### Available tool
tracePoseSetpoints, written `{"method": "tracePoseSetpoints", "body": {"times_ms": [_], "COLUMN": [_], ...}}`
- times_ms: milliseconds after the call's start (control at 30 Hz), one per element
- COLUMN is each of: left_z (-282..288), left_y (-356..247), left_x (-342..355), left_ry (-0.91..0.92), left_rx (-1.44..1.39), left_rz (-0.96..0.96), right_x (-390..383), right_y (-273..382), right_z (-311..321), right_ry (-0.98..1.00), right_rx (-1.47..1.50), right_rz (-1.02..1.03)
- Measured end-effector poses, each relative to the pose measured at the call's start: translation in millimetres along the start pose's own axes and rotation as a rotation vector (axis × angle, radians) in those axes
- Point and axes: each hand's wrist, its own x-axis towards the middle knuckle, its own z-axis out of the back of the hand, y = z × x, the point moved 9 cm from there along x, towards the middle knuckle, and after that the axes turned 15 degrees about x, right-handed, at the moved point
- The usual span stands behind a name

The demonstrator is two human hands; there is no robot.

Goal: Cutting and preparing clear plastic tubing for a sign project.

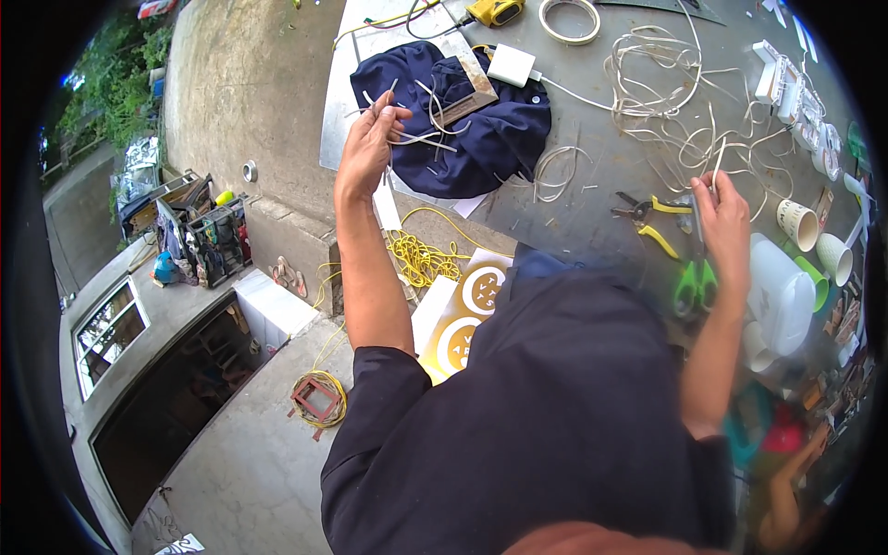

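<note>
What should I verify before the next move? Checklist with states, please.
1. Left hand grip: ok, fingers hold short cable pieces over the dark blue cloth.
2. Right hand on white cable: ok, it appears pinched between the fingers.
3. Cable tangle sorted: not ok, loops cross loosely.
4. Green-handled scissors free of the right hand: cannot tell, blurred, blades right beside it.
5. Yellow-handled cutter out of the hands: ok, lying on the table.
6. Table free of offcuts: not ok, small bits scattered.
</note>
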Motion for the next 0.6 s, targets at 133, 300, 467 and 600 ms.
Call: {"method": "tracePoseSetpoints", "body": {"times_ms": [133,300,467,600], "left_z": [3,5,5,-1], "left_y": [5,9,16,14], "left_x": [1,6,12,8], "left_ry": [0.038,0.049,0.042,0.030], "left_rx": [-0.086,-0.064,-0.011,-0.088], "left_rz": [-0.006,-0.002,0.014,0.050], "right_x": [1,2,3,1], "right_y": [-4,1,-5,-10], "right_z": [0,0,0,2], "right_ry": [-0.002,0.002,0.003,-0.022], "right_rx": [-0.014,-0.028,-0.023,-0.030], "right_rz": [0.015,0.023,0.019,0.025]}}
